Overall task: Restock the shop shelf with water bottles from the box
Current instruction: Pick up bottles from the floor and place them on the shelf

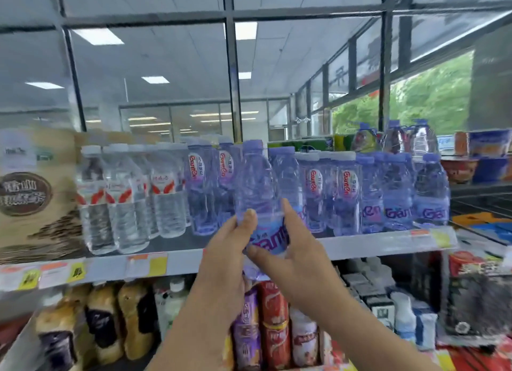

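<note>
Top shelf (pixel 360 244) is basically a wall of water: a brown carton (pixel 36 193) on the far left with a round dark badge of Chinese writing too blurry to read, then clear bottles (pixel 122 198) with red-and-white labels, then purple-tinted Ganten bottles (pixel 346 196), some with the name running vertically. The held bottle (pixel 256 187) is another Ganten, upright just in front of the shelf's edge, only "Gant" showing. The left hand (pixel 230 251) and right hand (pixel 293 248) both grip its lower half, and the orange-yellow price tags (pixel 158 265) are unreadable.
</note>
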Available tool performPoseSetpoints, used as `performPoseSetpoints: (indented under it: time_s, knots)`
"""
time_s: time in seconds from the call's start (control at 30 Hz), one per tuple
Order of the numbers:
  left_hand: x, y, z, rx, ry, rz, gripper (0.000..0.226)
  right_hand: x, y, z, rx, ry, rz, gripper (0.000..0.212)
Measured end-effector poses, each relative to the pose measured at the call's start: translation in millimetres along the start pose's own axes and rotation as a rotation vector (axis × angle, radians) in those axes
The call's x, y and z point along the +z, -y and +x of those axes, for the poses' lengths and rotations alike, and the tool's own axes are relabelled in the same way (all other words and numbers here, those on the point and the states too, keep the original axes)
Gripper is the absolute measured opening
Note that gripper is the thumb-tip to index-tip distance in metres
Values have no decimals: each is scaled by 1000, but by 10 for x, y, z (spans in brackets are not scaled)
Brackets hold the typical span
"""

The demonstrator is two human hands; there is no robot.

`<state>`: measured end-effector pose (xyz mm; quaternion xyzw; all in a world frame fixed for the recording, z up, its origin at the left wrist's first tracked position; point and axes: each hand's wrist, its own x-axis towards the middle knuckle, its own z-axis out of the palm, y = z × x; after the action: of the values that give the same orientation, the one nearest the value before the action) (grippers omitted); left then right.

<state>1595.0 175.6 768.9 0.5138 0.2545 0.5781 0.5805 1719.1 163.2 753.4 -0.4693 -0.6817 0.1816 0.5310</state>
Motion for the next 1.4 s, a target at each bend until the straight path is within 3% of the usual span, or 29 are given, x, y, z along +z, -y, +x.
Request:
performPoseSetpoints:
  time_s: [0.23, 0.47, 0.57, 0.7, 0.93, 1.07, 1.2, 1.4]
  knots:
    - [-428, -343, 908, 85, 95, 397, 12, 360, 86, 628, 51, -119, -73, 114]
    - [-654, -47, 1363, 51, 115, 405, 34, 535, -108, 793, 140, -165, -178, 101]
    - [-696, 46, 1432, 51, 103, 383, 33, 590, -171, 843, 151, -186, -260, 96]
    - [-700, 139, 1466, 62, 78, 400, 30, 587, -217, 763, 53, -284, -402, 69]
    - [-652, 188, 1424, 108, 61, 550, 25, 421, -575, 541, -63, -528, -286, 23]
    - [-623, 198, 1419, 88, 37, 574, 30, 245, -726, 571, -54, -627, -342, 39]
    - [-519, 226, 1360, 95, -20, 579, 25, 186, -790, 596, 35, -574, -309, 57]
    - [-446, 250, 1287, 119, -60, 603, 26, 145, -843, 578, 19, -519, -294, 62]
